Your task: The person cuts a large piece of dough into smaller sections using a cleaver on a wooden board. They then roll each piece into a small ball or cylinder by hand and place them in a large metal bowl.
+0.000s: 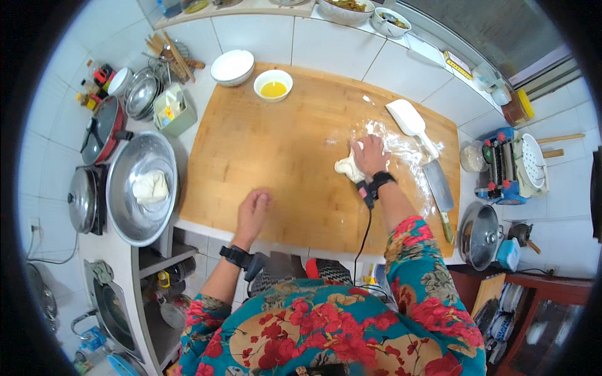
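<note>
A lump of white dough (348,167) lies on the right part of a large wooden board (282,155). On top of it is my right hand (372,155), its fingers bent over the far side, so part of the dough is hidden. My left hand (254,211) is loosely curled over the board's near left part, apart from the dough and with nothing seen in it. Loose flour (409,152) is scattered right of the dough. Beyond that lie a white plastic scoop (408,117) and a cleaver (438,185) with its handle towards me.
At the board's far left stand a small bowl of yellow oil (273,89) and a white bowl (233,68). A metal basin (141,230) to the left holds more dough (150,187). On the right are a pasta machine (503,164) and a lidded pan (479,237). A cable (364,239) hangs from my right wrist.
</note>
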### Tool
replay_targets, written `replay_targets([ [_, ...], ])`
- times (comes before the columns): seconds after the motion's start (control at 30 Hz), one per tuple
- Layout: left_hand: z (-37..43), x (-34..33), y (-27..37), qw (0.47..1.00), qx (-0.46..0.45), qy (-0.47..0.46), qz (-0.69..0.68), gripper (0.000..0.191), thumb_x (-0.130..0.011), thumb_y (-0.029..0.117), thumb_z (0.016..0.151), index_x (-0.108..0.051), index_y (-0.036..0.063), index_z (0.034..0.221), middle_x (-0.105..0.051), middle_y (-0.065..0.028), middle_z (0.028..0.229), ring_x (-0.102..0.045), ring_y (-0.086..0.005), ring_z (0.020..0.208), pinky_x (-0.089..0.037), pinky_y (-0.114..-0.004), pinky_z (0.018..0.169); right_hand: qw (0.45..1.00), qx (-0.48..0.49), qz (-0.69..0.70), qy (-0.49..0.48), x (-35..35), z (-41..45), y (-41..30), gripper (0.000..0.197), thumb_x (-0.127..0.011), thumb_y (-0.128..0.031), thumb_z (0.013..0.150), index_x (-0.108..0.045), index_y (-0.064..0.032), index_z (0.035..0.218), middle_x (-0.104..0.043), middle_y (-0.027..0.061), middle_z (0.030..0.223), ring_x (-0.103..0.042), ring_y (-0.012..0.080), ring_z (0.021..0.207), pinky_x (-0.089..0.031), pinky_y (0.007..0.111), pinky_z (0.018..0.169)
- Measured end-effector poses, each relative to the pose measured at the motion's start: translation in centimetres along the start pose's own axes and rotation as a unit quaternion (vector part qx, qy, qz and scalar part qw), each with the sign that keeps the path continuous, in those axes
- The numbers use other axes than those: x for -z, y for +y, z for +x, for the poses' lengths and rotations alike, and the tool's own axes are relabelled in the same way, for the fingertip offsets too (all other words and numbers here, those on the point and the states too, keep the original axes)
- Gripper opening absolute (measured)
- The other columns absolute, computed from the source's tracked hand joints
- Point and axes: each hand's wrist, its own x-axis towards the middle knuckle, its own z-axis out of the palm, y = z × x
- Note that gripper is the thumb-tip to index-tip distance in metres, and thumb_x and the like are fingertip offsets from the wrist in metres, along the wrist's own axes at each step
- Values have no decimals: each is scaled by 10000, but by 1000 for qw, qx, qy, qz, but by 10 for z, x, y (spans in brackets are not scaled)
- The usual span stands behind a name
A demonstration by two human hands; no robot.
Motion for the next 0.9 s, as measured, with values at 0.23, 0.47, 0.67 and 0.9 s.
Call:
replay_targets([
  [0.23,6,60,-31,997,-28,74,-4,189,-487,147,990,-601,10,1054,-629,-24,887,-568,-82,779,-479,-230,698,994,73,53,-68,69,-39,-43,397,-477,-406,947,-656,-54,904,-658,160,913,-614,346,889,-383,575,857],
  [0.47,23,68,-34,979,-100,154,91,189,-498,118,976,-574,-5,1097,-623,-74,965,-589,-124,891,-482,-264,775,981,118,28,151,9,-128,-30,217,-553,-258,876,-641,-128,1026,-607,67,1084,-501,281,1105,-298,477,929],
  [0.67,13,57,-25,949,-142,170,225,186,-519,122,949,-566,3,1084,-568,-101,966,-530,-140,801,-445,-254,676,991,18,-28,127,-13,-67,-36,214,-504,-271,892,-628,-122,983,-597,52,1076,-495,254,1096,-289,494,937],
  [0.9,9,63,-31,939,-156,175,251,186,-571,99,894,-571,8,1056,-546,-91,939,-500,-142,731,-428,-255,621,993,-12,-16,116,-21,6,-13,230,-494,-240,911,-663,-84,899,-650,65,918,-567,264,952,-362,426,866],
])
